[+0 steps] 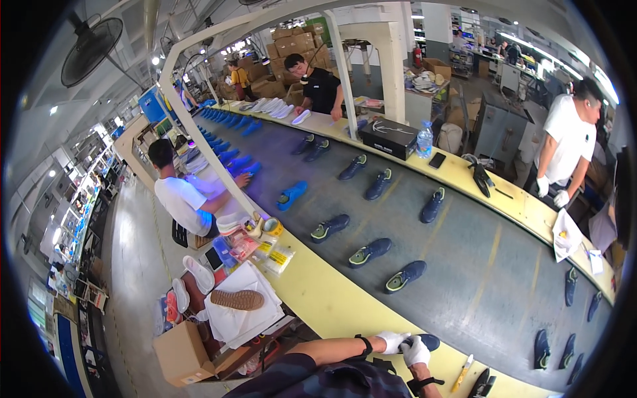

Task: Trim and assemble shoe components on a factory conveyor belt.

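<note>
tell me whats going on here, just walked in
A person in white gloves stands at a long conveyor belt carrying dark blue sneakers. The left hand and right hand are together on one dark blue sneaker at the belt's near edge. More sneakers, like one with a green heel, sit spaced along the belt. A yellow-handled tool lies on the yellow ledge nearby. Other workers stand at both sides; one in a white shirt wears gloves too.

Single head-worn fisheye view, high above a long conveyor belt (464, 265), facing down and along it, own gloved hands (405, 345) close at the lower edge, distant workstations bending toward the rim
</note>
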`<state>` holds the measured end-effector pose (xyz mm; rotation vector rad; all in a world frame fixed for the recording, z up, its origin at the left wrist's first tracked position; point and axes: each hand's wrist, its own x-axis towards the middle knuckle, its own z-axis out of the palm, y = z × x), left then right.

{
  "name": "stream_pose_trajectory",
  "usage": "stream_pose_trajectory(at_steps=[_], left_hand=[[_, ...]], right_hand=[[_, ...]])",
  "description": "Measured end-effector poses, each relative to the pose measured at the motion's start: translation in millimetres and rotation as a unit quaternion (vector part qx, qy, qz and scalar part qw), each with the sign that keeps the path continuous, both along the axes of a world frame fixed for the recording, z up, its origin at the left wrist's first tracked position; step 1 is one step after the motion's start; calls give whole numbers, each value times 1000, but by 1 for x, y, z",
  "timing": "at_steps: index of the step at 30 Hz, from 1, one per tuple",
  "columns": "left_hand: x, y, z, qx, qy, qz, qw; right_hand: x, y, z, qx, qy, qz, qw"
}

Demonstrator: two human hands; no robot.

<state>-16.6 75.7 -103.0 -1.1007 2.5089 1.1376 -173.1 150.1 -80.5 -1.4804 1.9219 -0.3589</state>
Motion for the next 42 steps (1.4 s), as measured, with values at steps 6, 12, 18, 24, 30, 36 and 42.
stream_pose_trajectory(at_steps=[6, 12, 18, 24, 30, 36, 42], left_hand=[[16, 22, -10, -1, -40, 74, 996], [13, 18, 11, 29, -63, 87, 994], [16, 20, -4, 44, -65, 93, 993], [20, 16, 23, 74, -33, 143, 986], [21, 18, 7, 40, -23, 121, 992], [22, 21, -2, 34, 1, 148, 988], [15, 20, 3, 24, -5, 132, 991]], right_hand=[[5, -8, 17, 65, 44, 44, 996], [12, -23, 23, 84, 142, 128, 978], [20, -36, 30, 116, 206, 207, 949], [16, -35, -2, 33, 240, 279, 929], [16, -22, 2, 3, 211, 236, 949], [29, -13, 3, 3, 175, 143, 974], [36, 3, -2, 8, 96, 13, 995]])
